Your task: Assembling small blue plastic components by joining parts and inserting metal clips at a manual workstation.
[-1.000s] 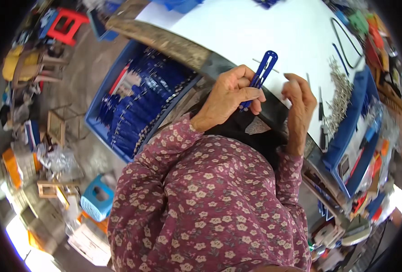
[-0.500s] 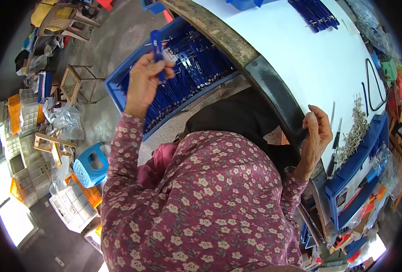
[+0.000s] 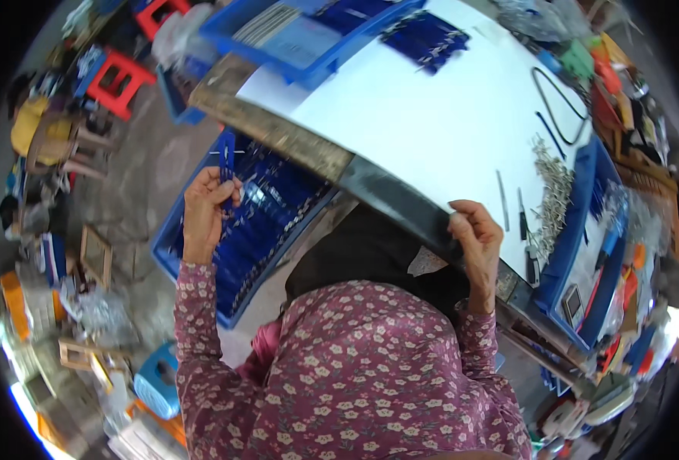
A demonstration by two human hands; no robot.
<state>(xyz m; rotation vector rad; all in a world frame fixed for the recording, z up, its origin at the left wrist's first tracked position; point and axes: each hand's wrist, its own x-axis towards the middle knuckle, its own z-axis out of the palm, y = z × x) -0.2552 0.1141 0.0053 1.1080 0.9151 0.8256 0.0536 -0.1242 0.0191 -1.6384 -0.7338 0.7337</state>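
Observation:
My left hand point(image 3: 208, 205) pinches a slim, flat blue strip point(image 3: 227, 150), held upright over a blue crate point(image 3: 236, 310). Many similar dark blue pieces with shiny metal ends lie in the crate, below the table's left edge. On the other side, my right hand point(image 3: 478, 239) is at the dark front edge point(image 3: 401, 201) of the white-topped table point(image 3: 424, 126). Its thumb and forefinger are closed together; whatever may be between them is hidden. Near it on the tabletop lie a thin dark-handled tool point(image 3: 522, 213) and a heap of small metal pieces point(image 3: 552, 195).
A blue tray point(image 3: 309, 74) stands on the far left of the table, beside a bundle of blue pieces point(image 3: 425, 44). Another blue tray point(image 3: 568, 234) borders the right side, near a black cord loop point(image 3: 560, 103). Red stools point(image 3: 117, 83) and a blue stool point(image 3: 155, 381) stand on the floor.
The view has swung, so table and crate appear lower and further left. My left hand still holds the blue strip above the crate; my right hand stays at the table edge.

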